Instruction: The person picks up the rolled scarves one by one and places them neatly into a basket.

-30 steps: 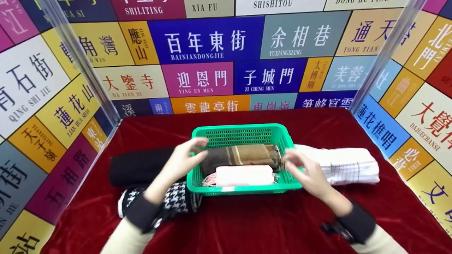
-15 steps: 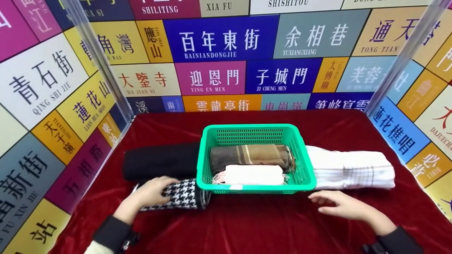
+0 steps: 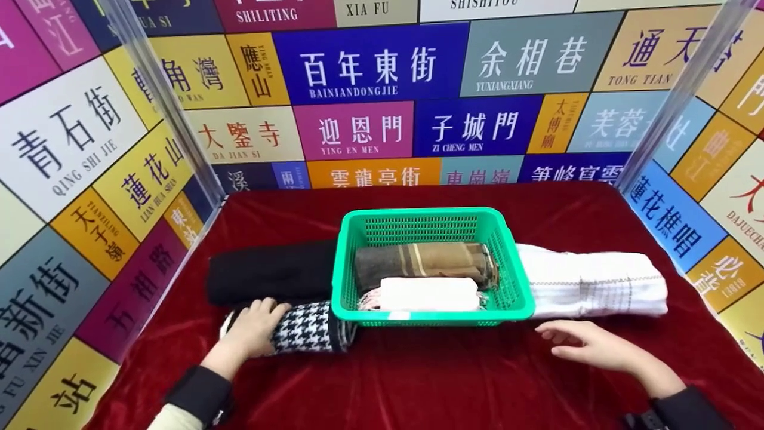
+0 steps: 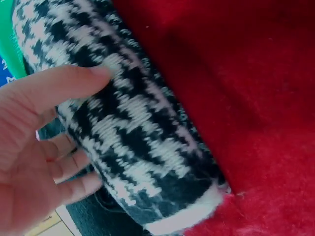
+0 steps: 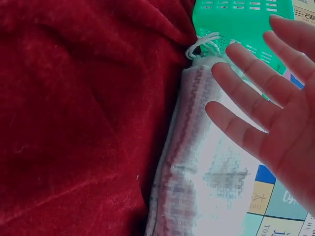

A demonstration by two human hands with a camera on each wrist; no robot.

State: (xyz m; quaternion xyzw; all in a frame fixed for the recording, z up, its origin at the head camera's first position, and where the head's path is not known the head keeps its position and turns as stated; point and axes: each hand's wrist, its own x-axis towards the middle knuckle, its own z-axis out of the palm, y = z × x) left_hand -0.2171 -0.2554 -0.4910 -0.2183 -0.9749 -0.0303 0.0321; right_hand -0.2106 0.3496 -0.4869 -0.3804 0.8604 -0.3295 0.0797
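My left hand [image 3: 250, 328] grips the left part of a rolled black-and-white houndstooth scarf [image 3: 307, 328]. In the left wrist view its thumb [image 4: 81, 81] lies across the knitted roll, with the fingers along the opposite side. Over the red cloth, my right hand [image 3: 591, 346] holds nothing; its fingers are spread in the right wrist view. It is nearest to a rolled white scarf [image 3: 600, 283] with thin dark lines. Between the hands stands a green plastic basket [image 3: 520, 280], holding a rolled brown striped scarf [image 3: 424, 263] and a pale pink fringed roll [image 3: 427, 295].
A black rolled cloth [image 3: 268, 272] lies left of the basket, just behind the houndstooth scarf. Red velvet [image 3: 430, 382] covers the table. Panels with street names [image 3: 370, 65] rise behind and at both sides, with clear posts [image 3: 167, 101] at the corners.
Both hands have moved from above the basket down and apart. The left has taken hold of the houndstooth scarf; the right has come to the front of the white scarf. The basket's contents look unchanged.
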